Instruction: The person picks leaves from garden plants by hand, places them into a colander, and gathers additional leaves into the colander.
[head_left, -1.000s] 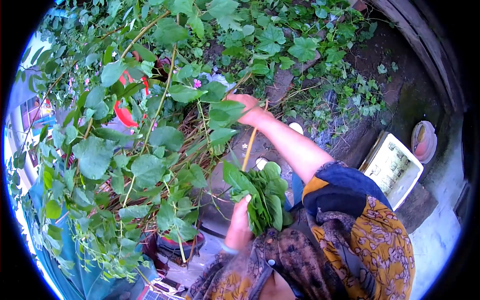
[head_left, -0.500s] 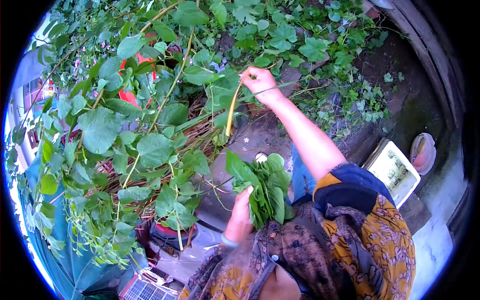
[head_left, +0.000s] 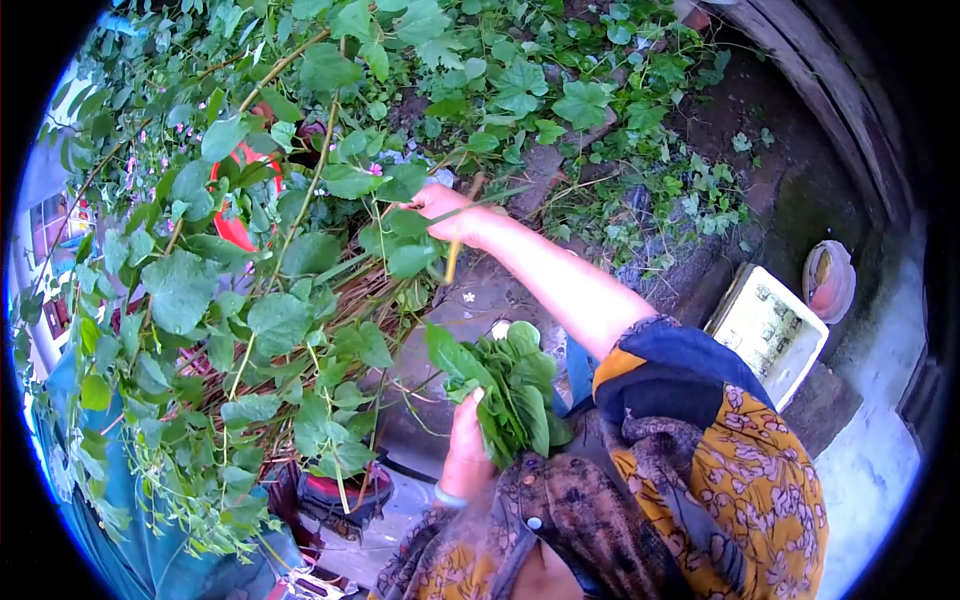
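Observation:
My left hand [head_left: 467, 446], low in the middle, is closed round a thick bunch of green leaves [head_left: 512, 392] held against my patterned top. My right hand [head_left: 445, 212] reaches out to the leafy branches above it. Its fingers are bent and partly behind leaves, and what they hold, if anything, is hidden. A yellowish strip [head_left: 453, 262] hangs just below this hand. Large green leaves [head_left: 180, 290] on long stems fill the left side, with brown dry stalks [head_left: 365, 300] behind them.
A red plastic object [head_left: 233, 230] shows through the leaves. Low vines [head_left: 585, 103] cover the ground at the top. To the right are a white rectangular container [head_left: 768, 335] and a round pinkish object [head_left: 830, 282]. A dark and red shoe-like item [head_left: 345, 488] lies below.
My right hand has gone from the foliage up to the right with the yellowish strip, then back left into the leaves. My left hand still holds the bunch.

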